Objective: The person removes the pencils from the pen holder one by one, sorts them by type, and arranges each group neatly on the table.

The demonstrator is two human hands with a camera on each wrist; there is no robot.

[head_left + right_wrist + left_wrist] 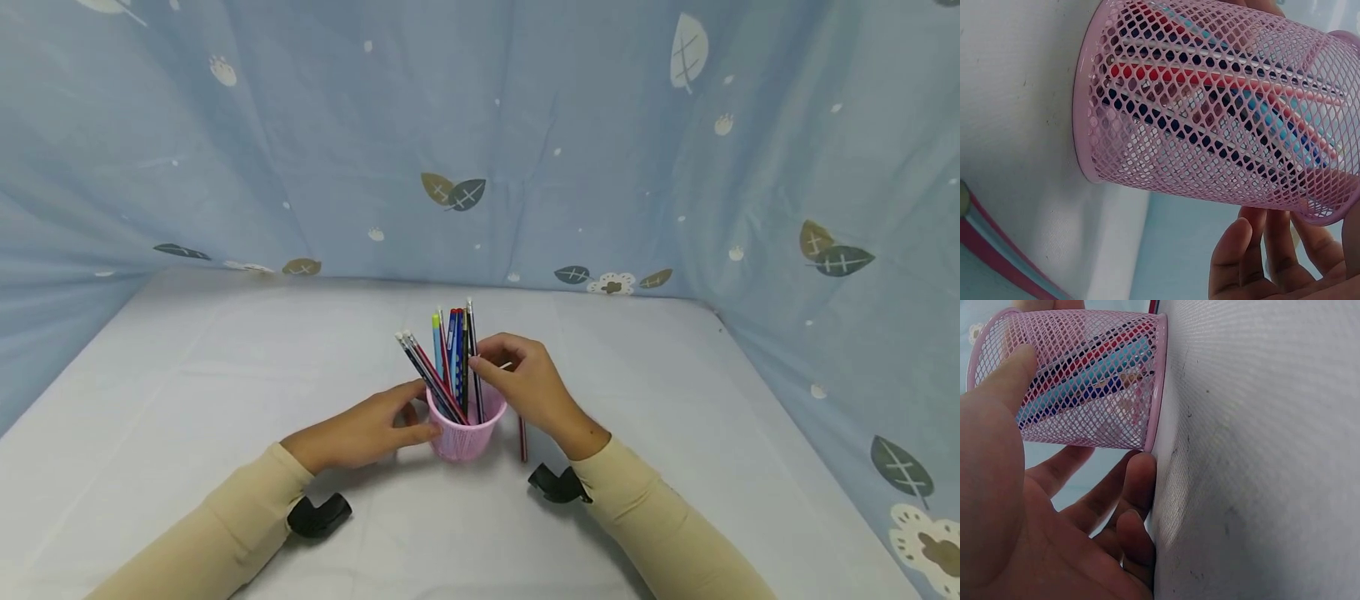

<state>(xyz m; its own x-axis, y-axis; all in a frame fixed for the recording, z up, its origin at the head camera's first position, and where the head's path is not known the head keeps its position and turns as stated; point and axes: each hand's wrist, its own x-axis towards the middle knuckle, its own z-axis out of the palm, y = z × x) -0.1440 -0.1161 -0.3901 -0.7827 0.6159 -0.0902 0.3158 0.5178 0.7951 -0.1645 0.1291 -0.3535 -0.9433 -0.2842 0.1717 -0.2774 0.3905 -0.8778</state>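
Note:
A pink mesh pen cup (462,442) stands upright on the table, holding several pencils (1094,365), some dark, some red, some blue. My left hand (367,429) grips the cup from its left side, thumb on the near wall and other fingers at its side and behind. At the cup's right rim, my right hand (528,379) pinches a dark pencil (472,325) whose lower end is inside the cup; its thumb lies across the shaft. In the right wrist view, the dark pencil's lower part (1197,136) shows through the mesh.
A red striped pencil (522,442) lies on the white table (315,350), just right of the cup and below the right hand. Behind the table hangs a blue leaf-patterned cloth (570,125), which also runs along both sides. Black wrist mounts (321,517) sit under the sleeves.

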